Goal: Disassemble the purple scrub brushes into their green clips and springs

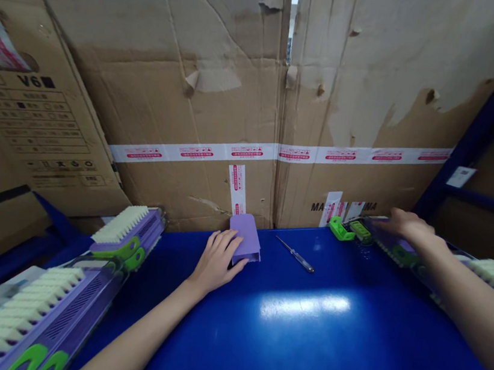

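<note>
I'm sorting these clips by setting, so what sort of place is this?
Probably a workshop or assembly bench: a screwdriver lies on the blue work surface, brush-like purple parts sit in rows, and taped cardboard stands behind.

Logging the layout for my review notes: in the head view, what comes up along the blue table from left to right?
Purple parts with cream bristles, left hand on a purple case, screwdriver, green plastic parts, right hand.

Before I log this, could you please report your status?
Left hand gripping purple plastic case; right hand at purple-and-green part; screwdriver lying between them, clear of both.
</note>
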Demonstrator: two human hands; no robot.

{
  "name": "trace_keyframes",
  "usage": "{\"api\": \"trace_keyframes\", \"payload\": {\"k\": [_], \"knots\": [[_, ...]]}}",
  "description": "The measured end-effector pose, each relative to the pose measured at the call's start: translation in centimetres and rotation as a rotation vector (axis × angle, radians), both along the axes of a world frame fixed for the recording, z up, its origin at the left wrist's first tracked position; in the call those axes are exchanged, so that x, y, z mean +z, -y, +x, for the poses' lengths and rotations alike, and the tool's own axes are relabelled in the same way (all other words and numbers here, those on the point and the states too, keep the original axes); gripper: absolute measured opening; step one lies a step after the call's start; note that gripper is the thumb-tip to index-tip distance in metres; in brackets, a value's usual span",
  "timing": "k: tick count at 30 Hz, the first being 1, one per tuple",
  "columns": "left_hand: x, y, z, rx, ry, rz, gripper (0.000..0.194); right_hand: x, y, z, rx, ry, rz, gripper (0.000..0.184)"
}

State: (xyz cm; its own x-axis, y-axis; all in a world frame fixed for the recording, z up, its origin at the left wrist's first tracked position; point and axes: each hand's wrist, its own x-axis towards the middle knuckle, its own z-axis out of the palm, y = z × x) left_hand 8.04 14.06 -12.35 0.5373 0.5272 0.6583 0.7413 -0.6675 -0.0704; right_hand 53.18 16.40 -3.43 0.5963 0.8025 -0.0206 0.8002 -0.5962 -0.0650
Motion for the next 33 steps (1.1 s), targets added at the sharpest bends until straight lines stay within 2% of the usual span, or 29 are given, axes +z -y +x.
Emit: {"api": "trace_keyframes", "payload": {"k": [3, 10, 17, 21, 27, 33], "knots": [[0.0, 0.0, 0.0, -0.005, 0.006, 0.005, 0.041, -0.3, -0.5, 0.7, 0.009, -0.055, -0.046, 0.054], [-0.1, -0.1, 0.0, -0.013, -0.002, 0.022, 0.042, -1.9, -1.6, 2.4, 0.019, -0.065, -0.010, 0.054], [-0.1, -0.1, 0.0, -0.015, 0.009, 0.015, 0.042, -1.6, -1.2, 2.3, -0.012, -0.067, 0.075, 0.057], [-0.1, -0.1, 0.0, -0.008, -0.003, 0.014, 0.043, -0.6, -0.5, 1.2, -0.049, -0.062, 0.111, 0.057], [-0.1, -0.1, 0.0, -0.015, 0.008, 0.010, 0.043, 2.3, 0.4, -1.0, -0.122, -0.045, 0.123, 0.059], [-0.1, -0.1, 0.0, -0.007, -0.009, 0.011, 0.043, 4.3, 0.9, -3.3, -0.108, -0.013, 0.129, 0.057]]}}
